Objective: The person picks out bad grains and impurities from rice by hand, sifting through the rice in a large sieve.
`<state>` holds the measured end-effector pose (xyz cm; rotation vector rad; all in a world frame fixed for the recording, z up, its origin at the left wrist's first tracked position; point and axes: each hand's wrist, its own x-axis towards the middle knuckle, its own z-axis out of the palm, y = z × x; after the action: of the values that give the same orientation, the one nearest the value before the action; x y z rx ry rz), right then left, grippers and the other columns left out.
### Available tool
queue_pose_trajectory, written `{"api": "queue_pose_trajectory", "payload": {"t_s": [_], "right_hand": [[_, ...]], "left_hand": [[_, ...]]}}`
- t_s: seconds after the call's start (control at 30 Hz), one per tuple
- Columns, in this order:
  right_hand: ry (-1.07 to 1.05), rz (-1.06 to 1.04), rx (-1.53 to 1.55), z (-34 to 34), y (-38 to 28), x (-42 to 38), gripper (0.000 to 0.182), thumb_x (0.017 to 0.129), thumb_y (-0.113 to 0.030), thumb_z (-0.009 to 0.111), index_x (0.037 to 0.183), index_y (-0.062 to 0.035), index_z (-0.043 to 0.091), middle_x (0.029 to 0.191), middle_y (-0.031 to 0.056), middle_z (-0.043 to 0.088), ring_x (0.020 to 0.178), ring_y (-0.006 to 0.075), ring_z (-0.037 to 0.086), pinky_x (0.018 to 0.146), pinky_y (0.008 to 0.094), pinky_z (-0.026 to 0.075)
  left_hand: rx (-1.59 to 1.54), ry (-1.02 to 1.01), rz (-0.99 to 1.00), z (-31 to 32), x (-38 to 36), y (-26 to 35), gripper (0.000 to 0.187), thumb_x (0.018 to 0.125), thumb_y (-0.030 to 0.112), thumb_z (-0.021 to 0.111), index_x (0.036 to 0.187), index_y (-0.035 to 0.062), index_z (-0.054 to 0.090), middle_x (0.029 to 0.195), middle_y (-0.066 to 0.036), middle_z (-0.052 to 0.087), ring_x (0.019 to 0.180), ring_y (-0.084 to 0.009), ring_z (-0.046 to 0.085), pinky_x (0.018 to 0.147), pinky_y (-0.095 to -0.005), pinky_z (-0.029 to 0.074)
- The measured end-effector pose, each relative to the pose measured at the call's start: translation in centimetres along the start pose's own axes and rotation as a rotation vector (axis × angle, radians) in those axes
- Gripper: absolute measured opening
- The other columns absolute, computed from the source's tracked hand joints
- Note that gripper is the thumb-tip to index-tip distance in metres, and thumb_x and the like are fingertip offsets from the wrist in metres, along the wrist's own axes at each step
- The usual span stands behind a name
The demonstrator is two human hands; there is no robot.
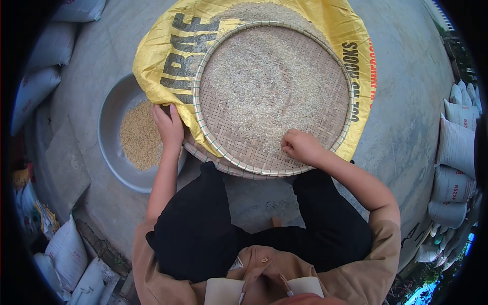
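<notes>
A round woven winnowing tray [208, 109] holds a thin spread of pale broken grain [269, 76]. It rests on a yellow woven sack [152, 56] with dark printing, and the rim of a second tray [229, 168] shows beneath it. Over the lower right of the grain, my right hand [302, 146] has its fingers pinched together; whatever is between them is too small to make out. At the sack's left edge, my left hand [169, 126] grips the yellow plastic between thumb and fingers, above the right side of a metal basin [109, 145] with golden unhusked grain [140, 134].
More pale grain [269, 11] lies on the sack beyond the tray. Filled white sacks are stacked at the right [455, 145] and upper left [51, 46], with others at the lower left [66, 249]. Grey concrete floor [406, 101] surrounds the work. My bent knees are close to the tray's near rim.
</notes>
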<state>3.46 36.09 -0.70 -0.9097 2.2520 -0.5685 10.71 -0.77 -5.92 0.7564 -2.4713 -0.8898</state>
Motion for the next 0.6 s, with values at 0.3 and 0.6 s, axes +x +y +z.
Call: {"api": "queue_pose_trajectory", "payload": {"t_s": [0.3, 0.6], "right_hand": [[0.017, -0.158, -0.012, -0.7, -1.3, -0.7, 0.008, 0.077, -0.013, 0.062, 0.081, -0.0078, 0.057, 0.081, 0.0085, 0.057, 0.074, 0.028, 0.059, 0.065, 0.0381, 0.048], [-0.031, -0.15, 0.145, 0.4, -0.6, -0.9, 0.018, 0.075, -0.009, 0.065, 0.091, -0.0046, 0.06, 0.083, 0.0104, 0.061, 0.079, 0.027, 0.061, 0.069, 0.0361, 0.049]], "left_hand": [[-0.031, -0.001, -0.002, -0.1, -0.1, 0.4, 0.056, 0.093, 0.032, 0.046, 0.126, -0.0113, 0.032, 0.127, -0.031, 0.037, 0.118, -0.0435, 0.036, 0.101, -0.0451, 0.028], [-0.013, 0.012, -0.004, 0.1, 0.0, 0.0, 0.055, 0.093, 0.032, 0.046, 0.125, -0.0111, 0.033, 0.126, -0.03, 0.038, 0.117, -0.0428, 0.038, 0.101, -0.0446, 0.029]]}}
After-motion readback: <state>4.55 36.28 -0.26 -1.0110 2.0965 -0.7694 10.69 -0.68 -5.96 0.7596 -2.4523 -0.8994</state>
